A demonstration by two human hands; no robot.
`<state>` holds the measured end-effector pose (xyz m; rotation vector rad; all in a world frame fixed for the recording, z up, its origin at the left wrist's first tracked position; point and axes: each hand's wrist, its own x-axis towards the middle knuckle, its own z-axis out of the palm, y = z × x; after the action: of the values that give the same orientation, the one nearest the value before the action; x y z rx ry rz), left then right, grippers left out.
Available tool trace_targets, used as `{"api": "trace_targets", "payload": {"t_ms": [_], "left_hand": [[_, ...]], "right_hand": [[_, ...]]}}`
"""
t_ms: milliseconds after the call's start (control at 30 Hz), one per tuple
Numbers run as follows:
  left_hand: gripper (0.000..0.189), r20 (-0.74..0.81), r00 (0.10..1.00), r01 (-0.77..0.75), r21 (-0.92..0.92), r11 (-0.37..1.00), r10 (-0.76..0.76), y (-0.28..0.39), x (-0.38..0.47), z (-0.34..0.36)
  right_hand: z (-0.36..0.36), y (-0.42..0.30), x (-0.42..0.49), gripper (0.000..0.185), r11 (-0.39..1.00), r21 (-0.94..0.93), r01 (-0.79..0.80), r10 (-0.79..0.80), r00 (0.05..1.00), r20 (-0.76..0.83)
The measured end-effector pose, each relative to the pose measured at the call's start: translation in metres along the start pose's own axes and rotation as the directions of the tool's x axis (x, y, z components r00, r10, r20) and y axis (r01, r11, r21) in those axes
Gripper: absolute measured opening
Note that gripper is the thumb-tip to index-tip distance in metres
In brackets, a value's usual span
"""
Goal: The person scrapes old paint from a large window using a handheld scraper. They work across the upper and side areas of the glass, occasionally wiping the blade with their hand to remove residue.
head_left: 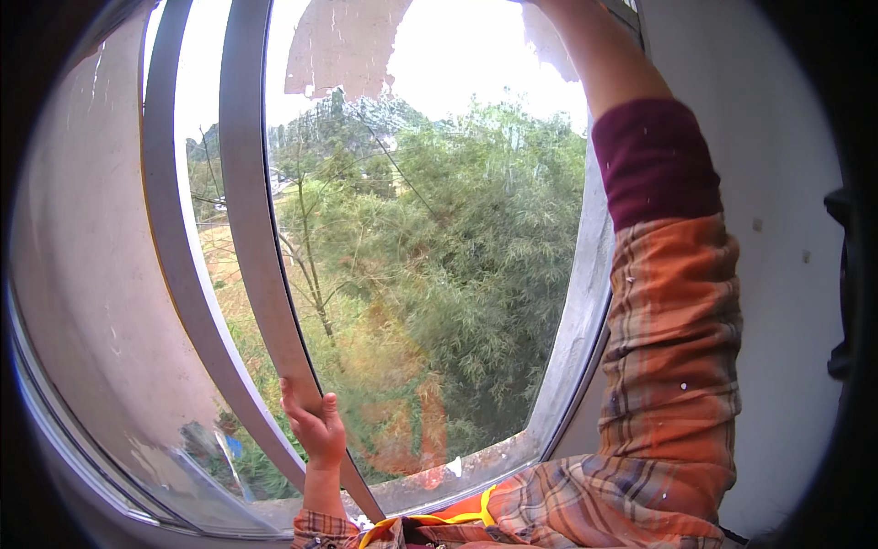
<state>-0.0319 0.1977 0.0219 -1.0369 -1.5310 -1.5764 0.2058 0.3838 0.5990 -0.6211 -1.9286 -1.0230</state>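
My left hand grips the vertical edge frame of a sliding window sash, low down, with the thumb on the near side and the fingers round the far side. My right arm, in a plaid sleeve with a dark red cuff, reaches up along the right side of the window. The right hand itself lies past the top edge of the view. Between the arms is the window glass, with a torn, pale film or coating on its upper part.
A second upright frame bar stands left of the sash edge, beside a pane covered in peeling film. The window sill runs along the bottom. A white wall is at the right. Bamboo and trees show outside.
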Motion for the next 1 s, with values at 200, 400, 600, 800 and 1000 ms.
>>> {"api": "trace_targets", "payload": {"t_ms": [200, 400, 600, 800, 1000], "left_hand": [[0.072, 0.002, 1.0, 0.022, -0.027, 0.999, -0.022, 0.004, 0.001, -0.001], [0.073, -0.014, 0.999, 0.041, -0.069, 0.997, -0.042, 0.003, -0.001, 0.0], [0.073, -0.024, 0.999, -0.044, 0.08, 0.996, 0.046, 0.0, 0.0, 0.0], [0.073, -0.01, 1.0, 0.0, 0.015, 1.0, 0.0, 0.003, 0.001, -0.001], [0.072, -0.021, 1.0, -0.015, -0.003, 1.0, 0.015, 0.005, 0.002, -0.002]], "right_hand": [[-0.013, -0.017, -0.021, 0.032, 0.999, -0.051, -0.01, 0.012, 0.999, 0.032], [-0.008, -0.02, -0.004, 0.033, 0.99, 0.098, -0.099, 0.099, 0.995, 0.005], [0.009, 0.004, 0.013, 0.03, 0.995, 0.096, 0.018, -0.01, 0.997, -0.078], [0.019, 0.019, 0.032, 0.029, 1.0, 0.0, 0.016, -0.016, 0.999, -0.032], [0.002, 0.003, 0.021, 0.03, 0.998, -0.061, 0.021, -0.02, 1.0, 0.014]]}}
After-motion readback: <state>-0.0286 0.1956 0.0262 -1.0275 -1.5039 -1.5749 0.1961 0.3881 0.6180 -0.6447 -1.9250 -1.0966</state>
